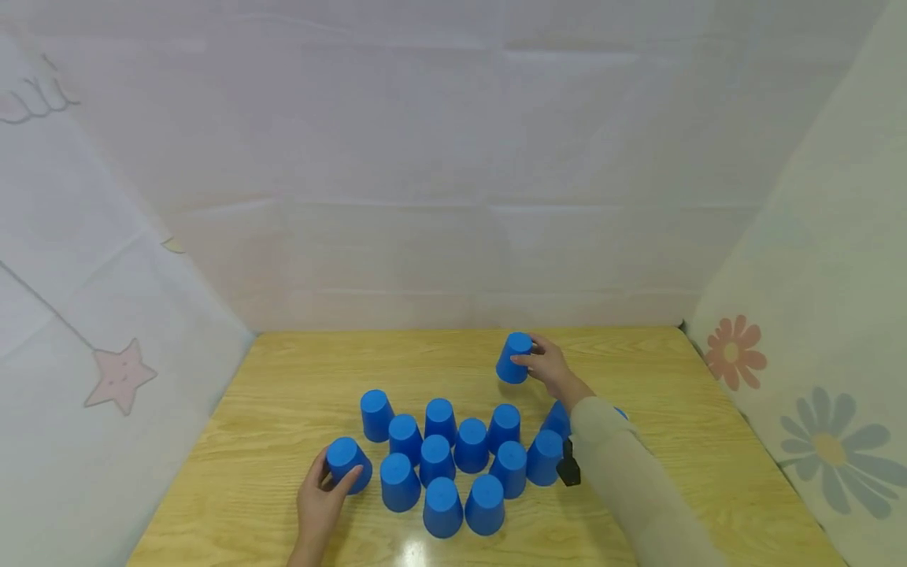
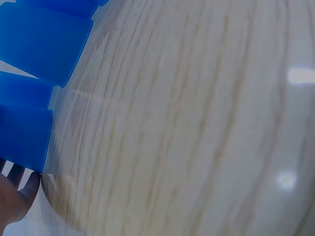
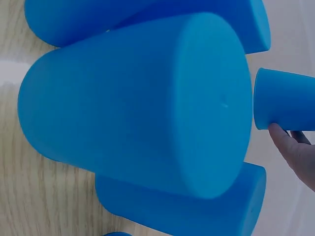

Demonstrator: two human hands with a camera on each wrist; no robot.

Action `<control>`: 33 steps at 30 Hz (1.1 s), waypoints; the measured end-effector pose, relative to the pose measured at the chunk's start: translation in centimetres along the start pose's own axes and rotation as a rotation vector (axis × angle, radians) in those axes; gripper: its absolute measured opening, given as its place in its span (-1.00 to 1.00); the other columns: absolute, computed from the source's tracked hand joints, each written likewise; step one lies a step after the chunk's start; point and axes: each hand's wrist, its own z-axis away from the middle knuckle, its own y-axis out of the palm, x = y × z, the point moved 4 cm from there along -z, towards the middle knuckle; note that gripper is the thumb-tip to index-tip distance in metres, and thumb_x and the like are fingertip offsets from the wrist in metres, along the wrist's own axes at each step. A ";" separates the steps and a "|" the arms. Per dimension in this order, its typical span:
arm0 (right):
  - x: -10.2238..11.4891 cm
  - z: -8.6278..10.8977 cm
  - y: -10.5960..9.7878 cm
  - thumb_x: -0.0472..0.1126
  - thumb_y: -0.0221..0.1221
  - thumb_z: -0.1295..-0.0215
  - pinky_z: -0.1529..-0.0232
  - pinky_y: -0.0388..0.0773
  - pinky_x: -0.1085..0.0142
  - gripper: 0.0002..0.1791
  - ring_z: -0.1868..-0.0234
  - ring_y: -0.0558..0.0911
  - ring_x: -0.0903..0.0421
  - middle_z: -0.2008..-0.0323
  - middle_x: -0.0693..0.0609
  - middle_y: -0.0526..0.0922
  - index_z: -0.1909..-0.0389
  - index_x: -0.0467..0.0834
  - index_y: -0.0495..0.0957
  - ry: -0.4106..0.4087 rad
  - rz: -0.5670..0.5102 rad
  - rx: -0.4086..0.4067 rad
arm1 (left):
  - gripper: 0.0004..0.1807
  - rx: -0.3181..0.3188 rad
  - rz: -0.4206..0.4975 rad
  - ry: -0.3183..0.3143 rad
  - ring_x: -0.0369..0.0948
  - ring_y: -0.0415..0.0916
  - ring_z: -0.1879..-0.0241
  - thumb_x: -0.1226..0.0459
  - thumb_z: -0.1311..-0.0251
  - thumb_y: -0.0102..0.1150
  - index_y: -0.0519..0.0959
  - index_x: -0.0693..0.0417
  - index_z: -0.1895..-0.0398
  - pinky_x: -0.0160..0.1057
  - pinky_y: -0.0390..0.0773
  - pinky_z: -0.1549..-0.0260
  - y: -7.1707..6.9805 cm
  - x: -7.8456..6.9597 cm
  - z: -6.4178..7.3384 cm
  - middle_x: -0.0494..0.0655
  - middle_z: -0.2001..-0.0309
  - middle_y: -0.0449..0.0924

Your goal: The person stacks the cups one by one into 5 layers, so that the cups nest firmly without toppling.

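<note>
My right hand (image 1: 554, 370) holds a blue plastic cup (image 1: 512, 364), bottom up and slightly tilted, above the far part of the table. In the right wrist view, that held cup (image 3: 285, 101) shows at the right edge, the thumb near its rim. At the left end of the group, my left hand (image 1: 319, 504) grips another upside-down cup (image 1: 347, 465) between thumb and fingers. Whether this one touches the table I cannot tell. The left wrist view shows only part of the hand (image 2: 17, 199) against a cup (image 2: 22, 137).
Several blue cups (image 1: 435, 461) stand bottom up in a loose cluster on the wooden table (image 1: 298, 378). My right forearm (image 1: 631, 480) crosses over the right end and partly hides cups (image 1: 557, 421) there. Printed cloth (image 1: 439, 197) walls in the back and sides.
</note>
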 end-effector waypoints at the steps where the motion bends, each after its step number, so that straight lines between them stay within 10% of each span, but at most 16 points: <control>1: -0.1 -0.1 0.1 -0.32 0.20 -0.03 0.00 0.24 -0.04 -0.33 -0.14 0.20 -0.18 -0.14 -0.25 0.19 -0.19 -0.16 0.17 0.004 0.000 0.003 | -0.25 -0.001 0.000 0.001 0.10 0.19 -0.09 0.07 0.14 0.28 0.25 0.16 -0.14 0.01 0.29 0.04 0.0 0.0 0.0 0.21 -0.10 0.27; 33: -2.1 -1.5 4.0 -0.44 0.17 0.00 0.01 0.27 -0.02 -0.31 -0.12 0.20 -0.25 -0.12 -0.32 0.22 -0.20 -0.24 0.15 0.079 0.017 0.024 | -0.25 -0.031 -0.046 0.037 0.14 0.21 -0.05 0.04 0.11 0.25 0.25 0.20 -0.14 0.06 0.32 0.10 0.1 0.0 0.3 0.24 -0.08 0.28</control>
